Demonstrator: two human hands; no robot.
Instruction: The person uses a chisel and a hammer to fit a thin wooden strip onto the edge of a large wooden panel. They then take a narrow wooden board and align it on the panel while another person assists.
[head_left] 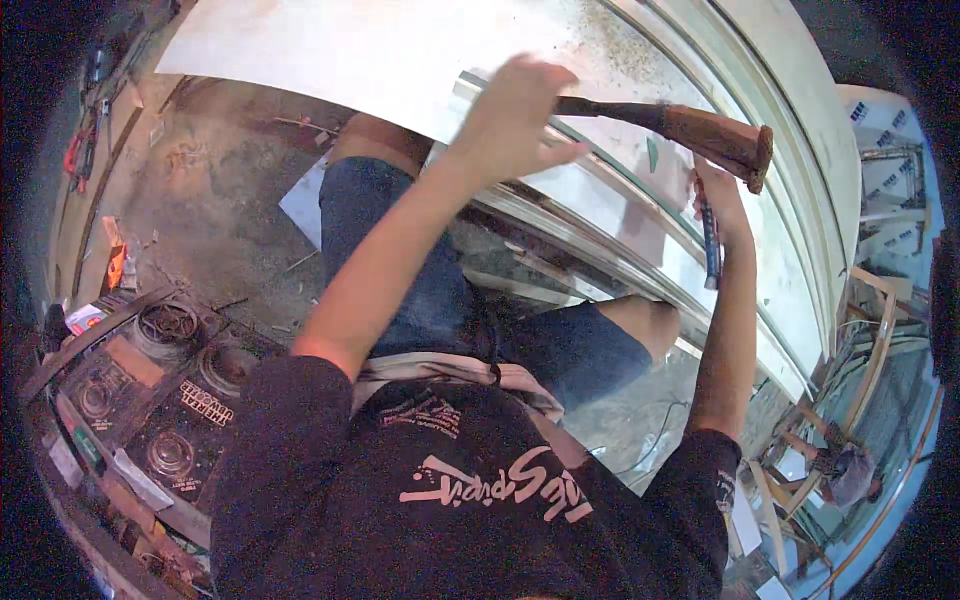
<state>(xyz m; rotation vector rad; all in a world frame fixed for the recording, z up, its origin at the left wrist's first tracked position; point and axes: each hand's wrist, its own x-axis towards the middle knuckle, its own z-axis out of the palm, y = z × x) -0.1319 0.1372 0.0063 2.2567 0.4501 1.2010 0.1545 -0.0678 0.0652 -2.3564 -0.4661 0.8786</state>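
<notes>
- left hand is closed around the dark shaft of a wooden-handled chisel, held across the pale panel; the fingers hide its tip
- right hand grips a blue-handled tool just below the chisel's wooden butt
- curved metal frame crosses above the knees

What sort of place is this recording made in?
Probably a workshop or building site: a wooden-handled hammer in the left hand, a metal window frame, dusty concrete floor, and scattered tools.
</notes>
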